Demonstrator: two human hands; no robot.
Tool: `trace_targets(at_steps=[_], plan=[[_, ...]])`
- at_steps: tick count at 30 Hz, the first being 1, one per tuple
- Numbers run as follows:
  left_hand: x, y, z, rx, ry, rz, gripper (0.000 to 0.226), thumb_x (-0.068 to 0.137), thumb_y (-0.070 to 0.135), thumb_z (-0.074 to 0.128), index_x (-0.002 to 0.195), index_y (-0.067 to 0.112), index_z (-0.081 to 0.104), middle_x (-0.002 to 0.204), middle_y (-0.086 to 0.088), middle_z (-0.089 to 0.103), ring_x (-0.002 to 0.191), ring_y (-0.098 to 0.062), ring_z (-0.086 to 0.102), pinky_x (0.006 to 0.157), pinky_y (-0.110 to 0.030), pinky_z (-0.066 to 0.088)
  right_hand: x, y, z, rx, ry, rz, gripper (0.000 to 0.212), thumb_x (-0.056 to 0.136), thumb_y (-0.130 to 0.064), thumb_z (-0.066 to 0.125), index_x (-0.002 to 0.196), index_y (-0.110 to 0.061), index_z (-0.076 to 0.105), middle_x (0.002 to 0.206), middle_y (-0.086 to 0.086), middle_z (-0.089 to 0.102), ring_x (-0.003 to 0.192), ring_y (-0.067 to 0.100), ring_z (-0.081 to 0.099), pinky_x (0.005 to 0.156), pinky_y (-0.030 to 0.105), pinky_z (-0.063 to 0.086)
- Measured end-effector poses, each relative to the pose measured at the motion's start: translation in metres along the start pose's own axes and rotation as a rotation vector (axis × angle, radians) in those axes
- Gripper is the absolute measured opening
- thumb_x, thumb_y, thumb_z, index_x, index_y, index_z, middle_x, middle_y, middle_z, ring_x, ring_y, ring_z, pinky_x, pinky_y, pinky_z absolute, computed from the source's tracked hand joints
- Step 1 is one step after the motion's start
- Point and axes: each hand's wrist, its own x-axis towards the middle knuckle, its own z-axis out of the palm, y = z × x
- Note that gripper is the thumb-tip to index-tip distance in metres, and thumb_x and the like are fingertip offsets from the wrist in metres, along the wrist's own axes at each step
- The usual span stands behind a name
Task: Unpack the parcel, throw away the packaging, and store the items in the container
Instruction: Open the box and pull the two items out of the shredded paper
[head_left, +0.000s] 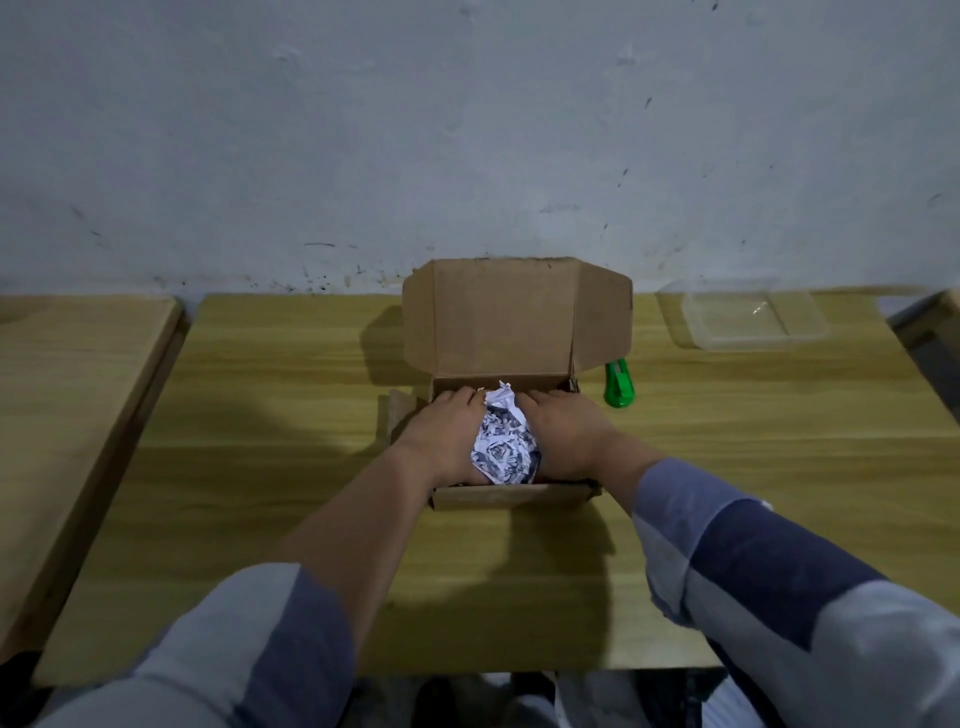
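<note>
Two hands, your left hand (441, 434) and right hand (558, 436), cup the crumpled blue-and-white printed paper wad (503, 447) inside the open brown cardboard box (514, 496). It looks light and crushable; lift from both sides.

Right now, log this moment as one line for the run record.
parcel box open | left hand, right hand grip crumpled paper inside | container far right, unfilled

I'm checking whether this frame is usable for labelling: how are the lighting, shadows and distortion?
Head view: dim, bluish light; the cardboard box casts a shadow leftward on the table; wide-angle lens bows the table edges; the clear container is faint and low-contrast; both hands look soft.
</note>
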Motion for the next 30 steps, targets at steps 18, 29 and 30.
trace_targets(at_steps=[18, 29, 30], plan=[[-0.02, 0.009, -0.068, -0.178, 0.211, 0.077, 0.072, 0.06, 0.024, 0.085, 0.124, 0.019, 0.052, 0.12, -0.004, 0.059, 0.11, -0.023, 0.055, 0.085, -0.029, 0.043, -0.029, -0.007, -0.067, 0.307, 0.279, 0.122, 0.048, 0.074, -0.031, 0.072, 0.117, -0.013, 0.058, 0.106, 0.012, 0.069, 0.097, 0.032, 0.063, 0.071, 0.029, 0.042], [0.019, 0.136, -0.078, -0.251, 0.154, 0.283, 0.055, 0.059, 0.024, 0.086, 0.109, 0.017, 0.063, 0.105, -0.002, 0.067, 0.097, -0.018, 0.063, 0.081, -0.026, 0.049, -0.135, 0.065, -0.088, 0.345, 0.323, 0.352, 0.046, 0.072, -0.029, 0.073, 0.114, -0.013, 0.06, 0.113, 0.013, 0.068, 0.103, 0.033, 0.062, 0.08, 0.034, 0.048], [0.025, 0.151, -0.071, -0.249, 0.147, 0.298, 0.054, 0.06, 0.025, 0.085, 0.11, 0.018, 0.064, 0.105, -0.003, 0.067, 0.098, -0.019, 0.063, 0.082, -0.026, 0.049, -0.147, 0.077, -0.084, 0.351, 0.317, 0.368, 0.047, 0.071, -0.03, 0.073, 0.114, -0.014, 0.061, 0.113, 0.012, 0.068, 0.103, 0.032, 0.063, 0.08, 0.034, 0.048]])
